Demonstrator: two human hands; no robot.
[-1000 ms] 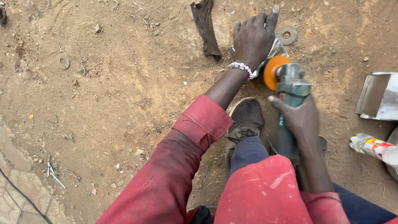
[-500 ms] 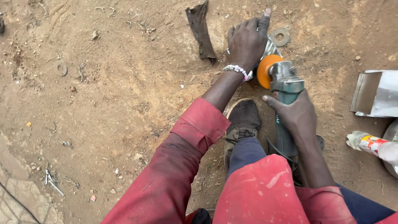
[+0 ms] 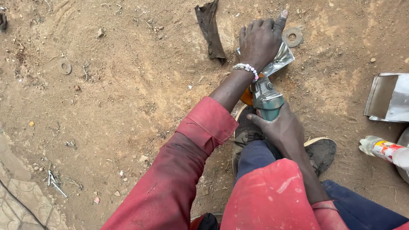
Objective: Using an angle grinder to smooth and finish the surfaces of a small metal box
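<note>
My left hand [image 3: 260,40], with a bead bracelet at the wrist, presses flat on a shiny sheet-metal piece [image 3: 281,59] lying on the dirt. My right hand [image 3: 283,127] grips the body of a teal angle grinder [image 3: 266,98]. Its orange guard [image 3: 246,97] shows just below my left wrist, at the near edge of the metal piece. The disc itself is mostly hidden by my left forearm. My two shoes [image 3: 245,130] rest on the ground under the grinder.
A dark rag strip [image 3: 209,27] lies left of my left hand. A metal washer [image 3: 293,37] sits right of it, another washer [image 3: 64,66] far left. A folded metal sheet [image 3: 390,98] and a plastic bottle [image 3: 381,149] lie at the right edge.
The grinder has moved in under my left wrist toward the metal piece, so less of its orange guard shows. My left hand stays pressed on the metal.
</note>
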